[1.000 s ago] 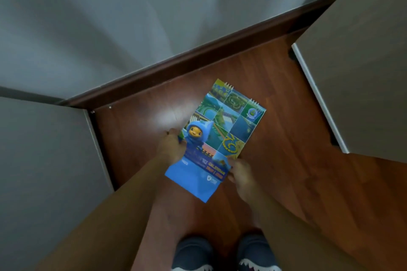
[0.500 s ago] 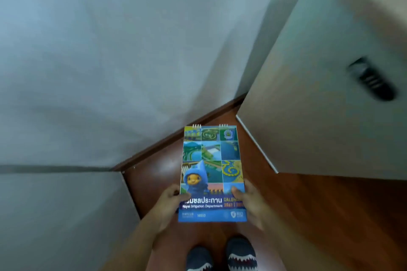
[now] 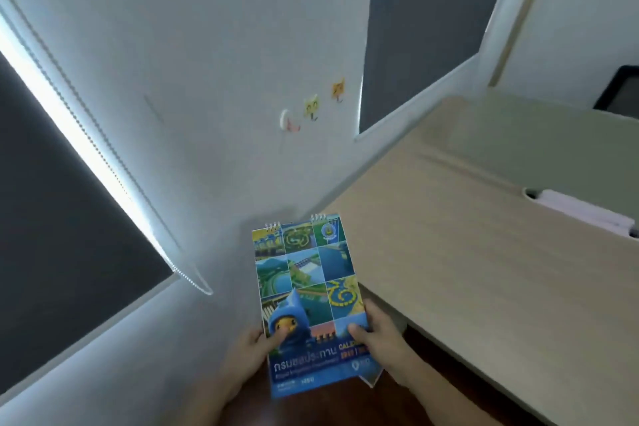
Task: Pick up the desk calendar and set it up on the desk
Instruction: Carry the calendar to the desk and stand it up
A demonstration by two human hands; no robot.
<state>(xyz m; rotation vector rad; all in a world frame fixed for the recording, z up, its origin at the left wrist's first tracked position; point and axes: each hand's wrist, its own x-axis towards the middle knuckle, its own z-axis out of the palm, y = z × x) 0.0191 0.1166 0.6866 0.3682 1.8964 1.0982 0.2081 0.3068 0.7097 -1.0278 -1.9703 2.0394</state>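
I hold the desk calendar (image 3: 307, 290) flat and folded in front of me, spiral binding at its far end, a blue cartoon figure and Thai lettering on the cover. My left hand (image 3: 250, 353) grips its lower left edge, thumb on the cover. My right hand (image 3: 378, 334) grips the lower right edge, thumb on top. The calendar hangs in the air just left of the light wooden desk (image 3: 484, 270), its top corner overlapping the desk's near left corner.
A white wall (image 3: 207, 79) with small cat-shaped hooks (image 3: 311, 107) rises ahead. A dark window with a blind cord (image 3: 103, 149) is at left. On the desk's right side lies a white object (image 3: 584, 209) by a cable slot. Dark wood floor shows below.
The view has lifted from the floor to the wall and desk. Both hands have raised the calendar from near the floor up to desk height.
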